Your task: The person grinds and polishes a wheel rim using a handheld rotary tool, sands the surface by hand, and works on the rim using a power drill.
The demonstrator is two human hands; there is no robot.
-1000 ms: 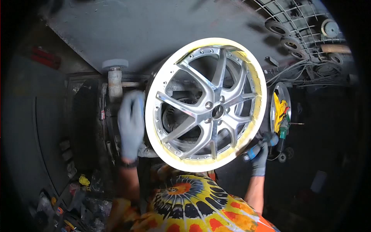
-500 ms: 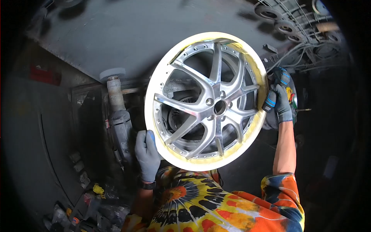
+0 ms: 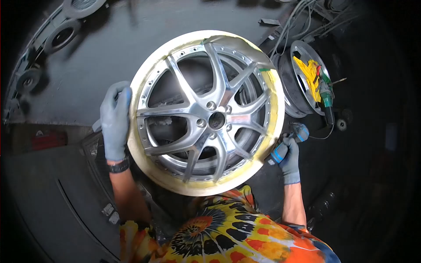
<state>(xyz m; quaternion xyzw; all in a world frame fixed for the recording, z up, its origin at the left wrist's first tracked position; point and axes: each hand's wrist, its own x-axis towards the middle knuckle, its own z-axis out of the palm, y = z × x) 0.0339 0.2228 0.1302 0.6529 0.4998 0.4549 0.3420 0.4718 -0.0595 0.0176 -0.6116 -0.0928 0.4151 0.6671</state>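
Observation:
A silver multi-spoke alloy wheel (image 3: 182,81) is in front of me, its outer lip ringed with white and yellowish masking tape (image 3: 149,171). At the upper right, part of the masking bulges loose from the lip. My left hand (image 3: 115,120), in a grey glove, grips the wheel's left edge, fingers partly hidden behind it. Low on the right side, my gloved right hand (image 3: 290,161) is closed round a blue and black cordless power tool (image 3: 299,131). The tool is close beside the wheel's edge; whether it touches, I cannot tell.
Another wheel rim (image 3: 302,48) stands at the right, with a yellow cloth (image 3: 310,79) and a green corded power tool (image 3: 326,94) on it. Cables (image 3: 291,22) hang above. Round discs (image 3: 61,38) line the upper left, and a red object (image 3: 49,140) lies at left.
The view has swung round, and the wheel appears further left and turned. My left hand has gone up along its edge. My right hand, with the tool, is lower beside the wheel.

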